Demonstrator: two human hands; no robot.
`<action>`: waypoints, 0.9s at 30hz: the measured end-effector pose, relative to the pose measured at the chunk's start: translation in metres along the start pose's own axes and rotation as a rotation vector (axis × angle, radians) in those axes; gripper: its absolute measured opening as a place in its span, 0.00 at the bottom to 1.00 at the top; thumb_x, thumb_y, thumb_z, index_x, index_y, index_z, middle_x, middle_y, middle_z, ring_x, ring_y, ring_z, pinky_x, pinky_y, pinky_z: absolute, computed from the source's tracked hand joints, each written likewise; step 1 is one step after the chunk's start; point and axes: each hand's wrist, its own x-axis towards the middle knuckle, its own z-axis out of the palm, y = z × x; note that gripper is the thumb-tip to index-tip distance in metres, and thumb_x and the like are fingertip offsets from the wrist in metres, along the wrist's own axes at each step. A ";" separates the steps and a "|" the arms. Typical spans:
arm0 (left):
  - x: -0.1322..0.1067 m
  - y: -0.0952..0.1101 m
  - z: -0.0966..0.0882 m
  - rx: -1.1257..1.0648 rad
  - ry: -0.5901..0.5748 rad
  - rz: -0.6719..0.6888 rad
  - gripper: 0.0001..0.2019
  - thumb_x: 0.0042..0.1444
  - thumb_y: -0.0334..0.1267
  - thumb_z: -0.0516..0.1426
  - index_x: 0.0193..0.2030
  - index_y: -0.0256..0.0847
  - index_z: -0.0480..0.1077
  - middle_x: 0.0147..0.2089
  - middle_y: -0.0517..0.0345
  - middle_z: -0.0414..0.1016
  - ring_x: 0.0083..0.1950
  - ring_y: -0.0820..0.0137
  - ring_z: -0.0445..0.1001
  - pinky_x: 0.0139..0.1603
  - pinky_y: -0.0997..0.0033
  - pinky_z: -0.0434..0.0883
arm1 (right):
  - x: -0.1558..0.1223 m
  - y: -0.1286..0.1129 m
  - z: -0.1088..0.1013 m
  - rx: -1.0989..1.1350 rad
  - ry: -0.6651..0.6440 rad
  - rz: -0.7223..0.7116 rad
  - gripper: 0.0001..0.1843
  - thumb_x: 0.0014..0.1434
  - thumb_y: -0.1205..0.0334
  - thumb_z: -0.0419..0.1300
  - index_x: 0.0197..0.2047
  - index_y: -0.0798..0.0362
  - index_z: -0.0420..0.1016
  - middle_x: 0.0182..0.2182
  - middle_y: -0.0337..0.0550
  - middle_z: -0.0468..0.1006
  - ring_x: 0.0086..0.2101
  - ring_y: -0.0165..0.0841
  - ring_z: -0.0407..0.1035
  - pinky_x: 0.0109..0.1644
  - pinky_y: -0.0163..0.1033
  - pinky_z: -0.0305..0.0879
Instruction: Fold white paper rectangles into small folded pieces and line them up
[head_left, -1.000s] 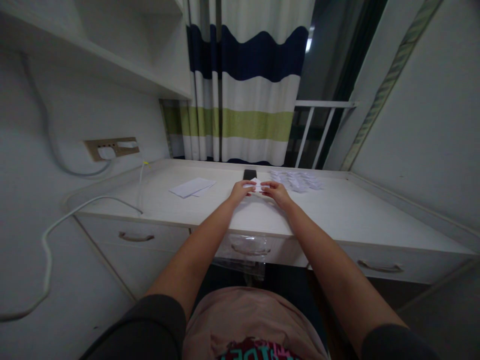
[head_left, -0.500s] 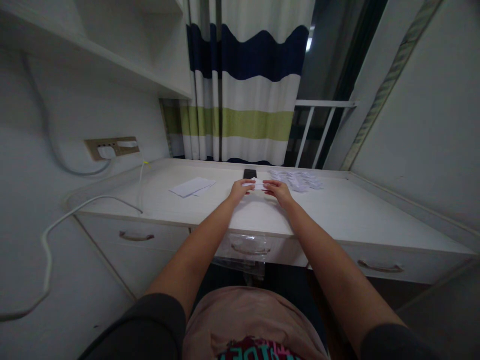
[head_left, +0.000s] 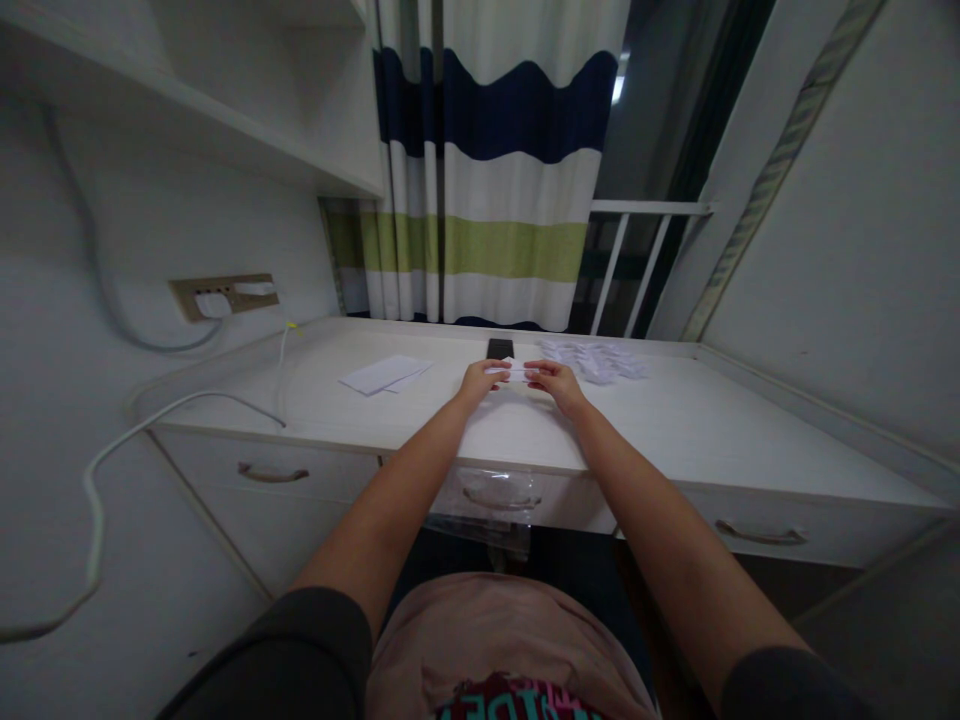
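A small folded piece of white paper (head_left: 517, 372) is held a little above the desk between my two hands. My left hand (head_left: 480, 382) pinches its left end and my right hand (head_left: 556, 382) pinches its right end, fingers and thumbs closed on it. The fingertips cover both ends of the paper, so only its middle shows. Just behind the hands lies a small black object (head_left: 500, 348). Right of my right hand is a pile of small folded white papers (head_left: 596, 360). Some flat white sheets (head_left: 384, 374) lie to the left.
The white desk (head_left: 712, 430) has drawers along its front, with clear plastic (head_left: 499, 490) hanging at the middle one. A white cable (head_left: 172, 405) crosses the left end. A curtain (head_left: 517, 240) hangs behind, and a shelf (head_left: 225, 120) juts out at upper left.
My right hand has shifted very slightly left along the paper. Both hands still hold it in nearly the same place.
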 end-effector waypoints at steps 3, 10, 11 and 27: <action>-0.001 0.000 0.000 0.006 -0.020 0.007 0.15 0.41 0.34 0.61 0.39 0.37 0.75 0.42 0.51 0.76 0.36 0.72 0.73 0.34 0.74 0.67 | 0.000 0.000 -0.001 0.000 -0.016 0.009 0.17 0.35 0.59 0.71 0.31 0.54 0.78 0.29 0.41 0.78 0.29 0.29 0.72 0.39 0.39 0.71; -0.001 -0.001 -0.002 0.031 -0.037 0.047 0.17 0.39 0.35 0.62 0.40 0.38 0.75 0.47 0.50 0.75 0.38 0.70 0.72 0.35 0.73 0.67 | 0.000 0.000 -0.003 0.017 -0.016 0.027 0.15 0.36 0.61 0.71 0.31 0.54 0.79 0.28 0.40 0.79 0.28 0.29 0.72 0.40 0.39 0.72; -0.001 -0.001 -0.002 0.032 -0.035 0.048 0.17 0.39 0.35 0.62 0.40 0.38 0.75 0.46 0.50 0.75 0.38 0.70 0.72 0.35 0.73 0.67 | 0.000 0.000 -0.003 0.020 -0.015 0.033 0.15 0.36 0.62 0.71 0.31 0.54 0.79 0.28 0.41 0.79 0.29 0.29 0.72 0.40 0.39 0.73; 0.000 -0.001 -0.001 0.000 -0.036 0.033 0.16 0.40 0.37 0.63 0.39 0.36 0.76 0.37 0.50 0.77 0.37 0.69 0.73 0.38 0.71 0.67 | 0.002 -0.001 -0.002 -0.012 0.010 0.016 0.15 0.36 0.59 0.72 0.29 0.56 0.78 0.26 0.42 0.79 0.28 0.31 0.73 0.40 0.41 0.74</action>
